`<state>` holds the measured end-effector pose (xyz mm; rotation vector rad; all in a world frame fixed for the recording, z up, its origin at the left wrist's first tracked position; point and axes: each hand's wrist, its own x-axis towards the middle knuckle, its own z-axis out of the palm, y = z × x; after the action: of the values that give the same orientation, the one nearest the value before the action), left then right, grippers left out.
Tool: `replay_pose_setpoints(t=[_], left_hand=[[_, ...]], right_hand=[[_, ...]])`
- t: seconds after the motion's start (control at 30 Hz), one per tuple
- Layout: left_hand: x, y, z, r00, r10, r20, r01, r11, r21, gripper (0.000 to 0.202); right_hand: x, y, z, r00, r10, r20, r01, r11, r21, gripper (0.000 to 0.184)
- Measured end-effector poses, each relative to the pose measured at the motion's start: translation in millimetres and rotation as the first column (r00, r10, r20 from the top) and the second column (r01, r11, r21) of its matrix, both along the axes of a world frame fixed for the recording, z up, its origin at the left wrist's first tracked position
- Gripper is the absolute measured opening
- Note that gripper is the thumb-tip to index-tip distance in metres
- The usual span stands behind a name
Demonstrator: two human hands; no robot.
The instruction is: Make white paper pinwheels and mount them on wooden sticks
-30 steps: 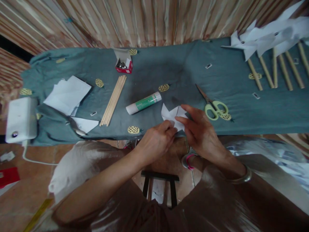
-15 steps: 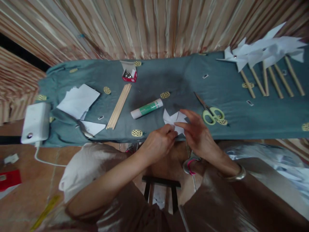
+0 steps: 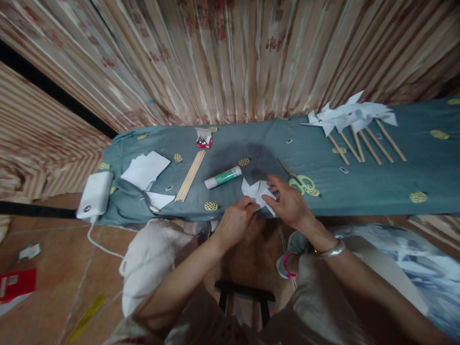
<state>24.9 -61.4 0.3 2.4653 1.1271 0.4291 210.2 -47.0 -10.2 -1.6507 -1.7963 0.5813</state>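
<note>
A white paper pinwheel (image 3: pixel 257 190) with folded blades lies near the front edge of the cloth-covered table. My left hand (image 3: pixel 235 221) pinches its lower left side, fingers closed and the paper partly hidden under them. On the other side, my right hand (image 3: pixel 292 204) has its thumb and index finger curved onto the right blades. A green and white glue stick (image 3: pixel 223 178) lies just beyond, to the left. Scissors (image 3: pixel 302 184) with light green handles lie beside my right hand, partly covered by it.
Wooden sticks (image 3: pixel 190 176), a red box of metal pins (image 3: pixel 203 139), white paper sheets (image 3: pixel 145 170) and a white power bank (image 3: pixel 95 194) with a cable occupy the left. Several pinwheels on sticks (image 3: pixel 354 117) lie at the back right. A pleated curtain (image 3: pixel 230 62) hangs behind.
The camera view has shifted, so the table sits lower and farther off. Both hands stay at the pinwheel; the right fingers have moved slightly over its right blades.
</note>
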Motion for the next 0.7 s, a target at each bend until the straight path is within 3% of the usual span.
replay_pose_setpoints(t=[0.23, 0.37, 0.47, 0.57, 0.63, 0.7], left_hand=[[3.7, -3.9, -6.8, 0.991, 0.09, 0.102, -0.091, 0.996, 0.013, 0.023], [3.3, -7.1, -6.9, 0.975, 0.127, 0.184, -0.131, 0.991, 0.01, 0.025], [-1.4, -11.5, -2.5, 0.933, 0.183, 0.31, -0.181, 0.983, -0.037, 0.024], [-7.7, -13.5, 3.2, 0.825, 0.333, 0.457, -0.312, 0.942, -0.124, 0.034], [-10.0, -11.1, 6.0, 0.683, 0.472, 0.558, -0.4, 0.88, -0.255, 0.054], [-9.0, -5.6, 9.0, 0.502, 0.613, 0.61, -0.381, 0.79, -0.481, 0.068]], right_hand=[[-11.7, -4.3, 14.4, 0.992, -0.074, -0.106, 0.063, 0.993, -0.101, 0.064], [-18.2, -8.4, 15.2, 0.991, -0.076, -0.114, 0.066, 0.994, -0.087, 0.068], [-16.7, -9.1, 16.2, 0.975, -0.086, -0.207, 0.077, 0.996, -0.052, 0.067], [-10.8, -7.6, 19.7, 0.933, -0.093, -0.346, 0.09, 0.996, -0.024, 0.07], [-7.1, -6.3, 23.0, 0.898, -0.089, -0.432, 0.096, 0.995, -0.006, 0.072], [-5.3, -5.5, 26.8, 0.86, -0.074, -0.505, 0.096, 0.995, 0.017, 0.072]])
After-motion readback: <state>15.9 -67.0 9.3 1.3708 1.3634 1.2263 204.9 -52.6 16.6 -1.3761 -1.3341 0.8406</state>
